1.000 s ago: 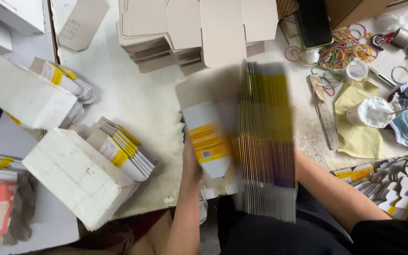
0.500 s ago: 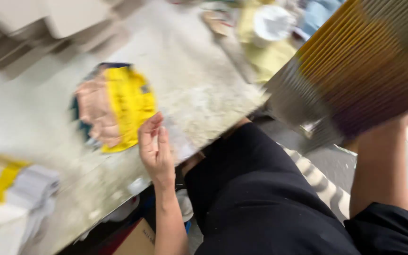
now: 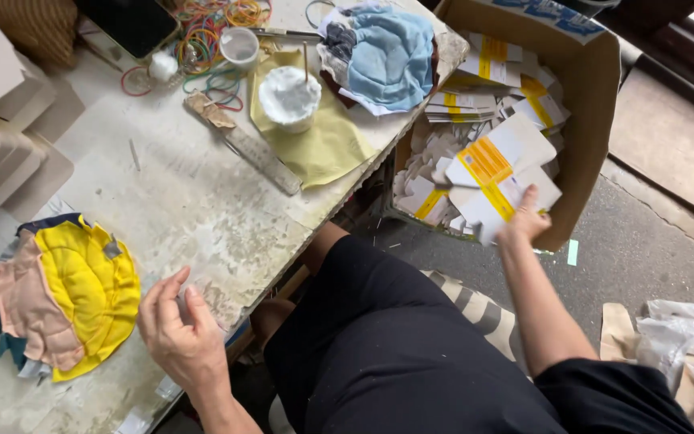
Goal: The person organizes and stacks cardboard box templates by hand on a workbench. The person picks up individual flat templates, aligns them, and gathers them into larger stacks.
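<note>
My right hand (image 3: 524, 225) reaches out over an open brown cardboard box (image 3: 596, 104) on the floor to my right. It grips the lower edge of a few fanned flat white-and-yellow cartons (image 3: 491, 165). The box holds many more such cartons and white offcuts. My left hand (image 3: 178, 329) rests at the near edge of the worn white worktable (image 3: 194, 209), fingers loosely apart, holding nothing. Just left of it lies a round pile of yellow and pink cloth pieces (image 3: 74, 289).
On the table are a white cup of paste (image 3: 289, 96) on a yellow cloth (image 3: 331, 141), a ruler (image 3: 259, 157), a blue rag (image 3: 391, 52), coloured rubber bands (image 3: 202, 36) and stacked flat cardboard (image 3: 2, 145). Crumpled plastic (image 3: 684, 337) lies on the floor.
My view has swung right, from the table to the floor box. My right hand carried the carton stack off the table to the box. My left hand let go and stayed at the table edge.
</note>
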